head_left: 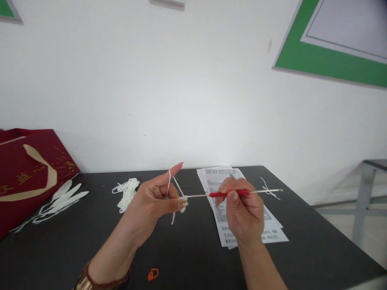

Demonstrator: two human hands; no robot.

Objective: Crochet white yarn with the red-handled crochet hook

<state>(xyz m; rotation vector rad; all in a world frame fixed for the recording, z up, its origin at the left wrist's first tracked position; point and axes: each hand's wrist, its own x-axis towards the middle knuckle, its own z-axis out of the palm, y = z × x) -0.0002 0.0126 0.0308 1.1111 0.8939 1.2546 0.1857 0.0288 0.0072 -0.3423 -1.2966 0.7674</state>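
My right hand (243,211) grips the red handle of a crochet hook (229,193), whose metal shaft sticks out on both sides. The shaft's left end reaches a small white crochet piece (183,204), and the tip there is hidden in the stitches. My left hand (154,201) pinches that piece between thumb and fingers, with the index finger raised. White yarn (178,186) loops over this finger and runs down taut to the hook. A short yarn tail hangs below the thumb.
On the black table (187,249) lie an orange stitch marker (153,274), a white yarn bundle (128,194), several white leaf-shaped crochet pieces (68,197), printed sheets (225,229) under my right hand, and a yarn scrap (266,187). A dark red bag (45,161) stands at left.
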